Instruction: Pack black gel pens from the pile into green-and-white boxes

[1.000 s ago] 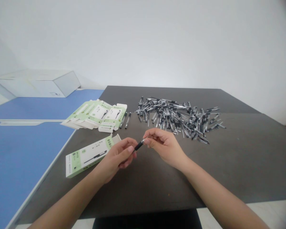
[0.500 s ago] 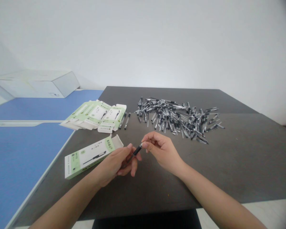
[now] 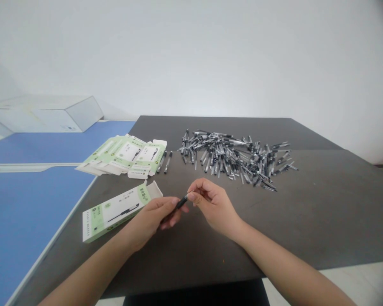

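A black-gripped pen slants between my two hands above the dark table. My left hand is closed around its lower part, with the thumb on top. The thumb and index finger of my right hand pinch together at the pen's upper end; whatever small piece lies under those fingertips is hidden. Just left of my left hand, a white and green pen box lies with its right end flap open. Two pens lie apart from the rest, beside the flat cartons.
A large heap of black and clear pens spreads over the table's middle. Overlapping flattened white and green cartons lie at the back left. Farther left, a big white box stands on a blue surface.
My left fingers, spread below the pen before, have curled in around it. The right hand keeps its pinch at the upper end. The whole view has shifted slightly.
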The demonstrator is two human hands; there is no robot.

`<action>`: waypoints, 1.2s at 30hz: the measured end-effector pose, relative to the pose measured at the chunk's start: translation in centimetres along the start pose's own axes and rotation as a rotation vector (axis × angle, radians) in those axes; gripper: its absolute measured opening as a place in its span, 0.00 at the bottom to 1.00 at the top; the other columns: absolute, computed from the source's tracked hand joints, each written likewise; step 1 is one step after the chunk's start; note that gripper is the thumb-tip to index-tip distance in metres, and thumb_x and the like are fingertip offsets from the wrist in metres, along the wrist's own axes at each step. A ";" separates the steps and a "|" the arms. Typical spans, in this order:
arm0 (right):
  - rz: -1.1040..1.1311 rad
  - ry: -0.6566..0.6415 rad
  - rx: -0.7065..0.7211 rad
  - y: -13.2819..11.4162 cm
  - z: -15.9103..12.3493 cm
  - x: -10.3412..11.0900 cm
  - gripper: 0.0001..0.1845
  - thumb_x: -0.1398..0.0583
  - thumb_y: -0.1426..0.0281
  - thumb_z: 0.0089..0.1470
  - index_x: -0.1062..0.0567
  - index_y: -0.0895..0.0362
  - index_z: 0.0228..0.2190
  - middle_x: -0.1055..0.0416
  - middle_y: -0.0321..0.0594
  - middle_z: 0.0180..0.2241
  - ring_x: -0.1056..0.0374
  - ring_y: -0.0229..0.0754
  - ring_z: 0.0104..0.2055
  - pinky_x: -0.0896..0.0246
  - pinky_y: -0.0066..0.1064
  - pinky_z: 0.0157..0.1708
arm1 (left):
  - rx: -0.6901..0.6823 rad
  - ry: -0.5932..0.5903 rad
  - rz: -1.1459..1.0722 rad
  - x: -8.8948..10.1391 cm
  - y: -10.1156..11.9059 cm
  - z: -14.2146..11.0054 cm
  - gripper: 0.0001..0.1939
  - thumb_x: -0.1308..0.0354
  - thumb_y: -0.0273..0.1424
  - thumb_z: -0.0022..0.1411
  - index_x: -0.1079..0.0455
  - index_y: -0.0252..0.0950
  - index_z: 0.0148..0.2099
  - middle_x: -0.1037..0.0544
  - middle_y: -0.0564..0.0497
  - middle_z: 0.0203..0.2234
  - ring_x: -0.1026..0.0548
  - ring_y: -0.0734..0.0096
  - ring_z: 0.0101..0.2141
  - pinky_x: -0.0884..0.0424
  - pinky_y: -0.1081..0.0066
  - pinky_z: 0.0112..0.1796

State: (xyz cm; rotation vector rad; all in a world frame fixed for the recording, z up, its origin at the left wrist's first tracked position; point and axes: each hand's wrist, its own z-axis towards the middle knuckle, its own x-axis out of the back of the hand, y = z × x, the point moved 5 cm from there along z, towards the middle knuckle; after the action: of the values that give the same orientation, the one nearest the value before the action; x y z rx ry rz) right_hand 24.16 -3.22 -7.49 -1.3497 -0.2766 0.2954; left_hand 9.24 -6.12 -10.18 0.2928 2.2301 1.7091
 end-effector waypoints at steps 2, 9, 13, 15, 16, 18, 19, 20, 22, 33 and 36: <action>-0.015 0.023 0.022 -0.1 -0.1 -0.1 0.09 0.37 0.63 0.57 0.29 0.55 0.31 0.30 0.33 0.24 0.37 0.36 0.27 0.42 0.29 0.30 | -0.064 0.068 0.098 0.4 0.2 0.1 0.22 0.43 0.49 0.64 0.26 0.33 0.34 0.34 0.57 0.17 0.44 0.78 0.19 0.51 0.73 0.22; 0.027 0.085 0.066 0.3 -0.4 -0.6 0.06 0.39 0.64 0.58 0.28 0.54 0.33 0.30 0.33 0.26 0.34 0.37 0.28 0.37 0.30 0.32 | -0.162 0.187 0.102 0.0 0.5 0.2 0.19 0.37 0.47 0.59 0.27 0.34 0.33 0.26 0.53 0.24 0.34 0.74 0.26 0.40 0.72 0.29; 0.091 0.061 0.034 0.3 -0.3 -0.8 0.10 0.37 0.61 0.57 0.29 0.54 0.31 0.32 0.32 0.24 0.35 0.36 0.25 0.38 0.29 0.29 | -0.023 -0.104 -0.014 -1.2 -0.2 0.1 0.27 0.53 0.52 0.69 0.29 0.35 0.31 0.30 0.54 0.18 0.38 0.76 0.19 0.44 0.72 0.23; 0.127 0.028 0.032 0.0 -0.2 -0.8 0.12 0.37 0.59 0.57 0.30 0.54 0.31 0.33 0.31 0.22 0.35 0.35 0.24 0.38 0.29 0.29 | -0.016 -0.112 -0.032 -0.9 -0.2 0.0 0.24 0.49 0.51 0.67 0.27 0.35 0.35 0.35 0.57 0.16 0.43 0.77 0.17 0.50 0.73 0.21; 0.140 0.013 0.030 -0.1 -0.2 -0.8 0.13 0.37 0.59 0.57 0.30 0.54 0.31 0.32 0.31 0.22 0.34 0.36 0.24 0.38 0.30 0.29 | -0.040 -0.078 -0.010 -0.6 -0.1 0.0 0.22 0.46 0.50 0.66 0.26 0.35 0.36 0.36 0.58 0.15 0.45 0.78 0.17 0.52 0.73 0.21; 0.133 0.021 0.023 -0.2 0.0 -0.7 0.13 0.36 0.58 0.56 0.29 0.55 0.31 0.31 0.32 0.23 0.32 0.36 0.26 0.37 0.30 0.30 | -0.119 0.030 0.102 -0.1 0.4 -0.2 0.21 0.43 0.48 0.64 0.25 0.35 0.35 0.34 0.57 0.16 0.43 0.77 0.19 0.50 0.73 0.22; 0.124 0.036 0.017 -0.1 0.0 -0.6 0.13 0.35 0.58 0.55 0.28 0.55 0.31 0.30 0.33 0.24 0.32 0.37 0.27 0.37 0.30 0.30 | -0.161 0.098 0.180 0.1 0.7 -0.3 0.19 0.42 0.46 0.64 0.25 0.34 0.34 0.31 0.55 0.18 0.40 0.76 0.20 0.47 0.73 0.24; 0.117 0.053 0.011 -0.1 0.0 -0.6 0.14 0.35 0.58 0.54 0.28 0.55 0.30 0.30 0.34 0.25 0.33 0.37 0.27 0.37 0.29 0.30 | -0.200 0.171 0.257 0.3 1.0 -0.5 0.17 0.40 0.44 0.63 0.24 0.34 0.34 0.28 0.53 0.20 0.36 0.74 0.23 0.43 0.72 0.26; 0.114 0.085 0.002 0.0 0.0 -0.6 0.15 0.35 0.56 0.54 0.28 0.54 0.30 0.30 0.34 0.25 0.34 0.37 0.27 0.37 0.29 0.29 | -0.252 0.301 0.360 0.5 1.5 -0.8 0.13 0.38 0.41 0.62 0.23 0.35 0.35 0.23 0.50 0.25 0.30 0.69 0.29 0.38 0.70 0.32; 0.189 0.079 0.017 -0.4 0.1 -0.8 0.18 0.35 0.53 0.54 0.30 0.55 0.30 0.33 0.32 0.22 0.34 0.36 0.24 0.39 0.29 0.27 | -0.163 0.080 0.221 0.0 0.8 -0.2 0.21 0.47 0.46 0.67 0.26 0.34 0.35 0.38 0.58 0.16 0.43 0.77 0.19 0.48 0.73 0.22; 0.153 0.151 0.043 -0.3 0.1 -0.7 0.15 0.35 0.56 0.54 0.28 0.55 0.29 0.32 0.33 0.23 0.35 0.35 0.26 0.39 0.28 0.28 | -0.302 0.271 0.463 0.3 1.7 -0.8 0.17 0.46 0.40 0.67 0.25 0.34 0.31 0.29 0.54 0.20 0.32 0.73 0.24 0.40 0.73 0.28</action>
State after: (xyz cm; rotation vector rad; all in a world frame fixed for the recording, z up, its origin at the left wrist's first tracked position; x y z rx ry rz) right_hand 23.53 -3.45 -7.16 -1.3451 -0.0404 0.3229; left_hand 8.61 -6.32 -8.38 0.5670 2.1510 2.4253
